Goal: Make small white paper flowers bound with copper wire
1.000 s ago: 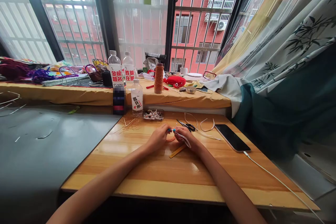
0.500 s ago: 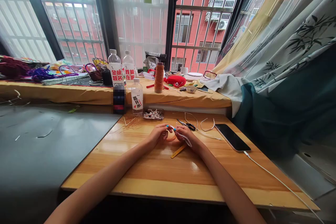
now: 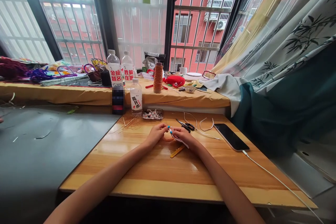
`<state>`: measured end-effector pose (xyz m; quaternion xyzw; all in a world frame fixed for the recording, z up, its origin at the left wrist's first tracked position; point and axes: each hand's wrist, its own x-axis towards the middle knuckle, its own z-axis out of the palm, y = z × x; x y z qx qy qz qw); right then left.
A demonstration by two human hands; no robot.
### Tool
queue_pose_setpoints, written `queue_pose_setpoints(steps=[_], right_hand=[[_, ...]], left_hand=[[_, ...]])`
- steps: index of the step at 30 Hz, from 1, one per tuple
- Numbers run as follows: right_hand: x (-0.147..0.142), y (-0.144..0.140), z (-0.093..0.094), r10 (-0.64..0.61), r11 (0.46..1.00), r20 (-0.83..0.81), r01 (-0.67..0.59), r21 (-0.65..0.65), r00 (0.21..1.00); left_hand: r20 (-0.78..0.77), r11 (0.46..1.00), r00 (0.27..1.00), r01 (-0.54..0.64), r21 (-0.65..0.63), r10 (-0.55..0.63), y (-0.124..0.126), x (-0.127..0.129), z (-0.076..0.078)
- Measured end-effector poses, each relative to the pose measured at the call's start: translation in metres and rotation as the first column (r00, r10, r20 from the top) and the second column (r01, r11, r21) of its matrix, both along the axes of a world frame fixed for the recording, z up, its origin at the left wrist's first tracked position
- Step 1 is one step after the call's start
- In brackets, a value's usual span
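Your left hand [image 3: 156,134] and right hand [image 3: 183,135] meet over the wooden surface [image 3: 162,171], each grip pinched on a white cord [image 3: 180,139] running from your fingertips down-right. An orange thread coil [image 3: 168,139] lies between them. Behind, a small tray [image 3: 152,114] holds pale beads.

Bright daylight, wide-angle view

Light pours through the window [image 3: 141,24], washed out at its upper left; the wooden table [image 3: 162,178] below shows soft glare. Bars and frames bow toward the edges. Small items under the window are too fine to resolve.
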<state>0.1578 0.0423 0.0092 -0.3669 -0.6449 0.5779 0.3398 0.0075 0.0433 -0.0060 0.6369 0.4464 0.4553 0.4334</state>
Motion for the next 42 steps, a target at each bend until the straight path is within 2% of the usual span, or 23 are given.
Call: queue_pose_setpoints(steps=[4,7,11,18,22,25,27,31,42], right_hand=[[-0.002,-0.003,0.003,-0.008,1.000,0.002,0.008,-0.021,1.000],[-0.003,-0.006,0.007,-0.017,0.999,0.021,0.017,-0.031,1.000],[-0.004,-0.007,0.009,-0.015,0.999,0.013,0.016,-0.038,1.000],[0.000,-0.004,0.011,-0.006,0.999,-0.028,0.005,-0.032,1.000],[0.002,-0.005,0.013,-0.003,1.000,-0.027,0.002,-0.023,1.000],[0.003,-0.005,0.011,-0.014,1.000,-0.016,0.014,-0.013,1.000],[0.003,-0.004,0.009,-0.004,1.000,0.000,0.004,-0.012,1.000],[0.003,-0.002,0.007,0.014,1.000,0.032,-0.013,-0.026,0.999],[0.003,-0.003,0.007,0.025,0.999,0.021,-0.024,-0.047,0.999]], left_hand=[[-0.108,0.988,0.992,-0.049,0.146,0.065,-0.003,-0.001,0.004],[-0.133,0.983,0.987,-0.068,0.172,0.091,-0.005,-0.001,0.005],[-0.087,0.993,0.993,-0.074,0.093,0.082,-0.003,-0.002,0.005],[0.203,0.990,0.978,-0.027,-0.140,0.056,-0.001,0.002,0.007],[0.301,0.975,0.953,0.024,-0.221,0.044,0.001,0.003,0.005],[0.317,0.975,0.948,0.088,-0.202,-0.020,0.003,0.000,0.003],[0.276,0.985,0.960,0.087,-0.152,-0.042,0.003,-0.001,0.002],[0.231,0.993,0.973,0.056,-0.104,-0.030,0.002,-0.002,0.004],[0.249,0.991,0.968,0.046,-0.125,-0.013,0.000,0.000,0.005]])
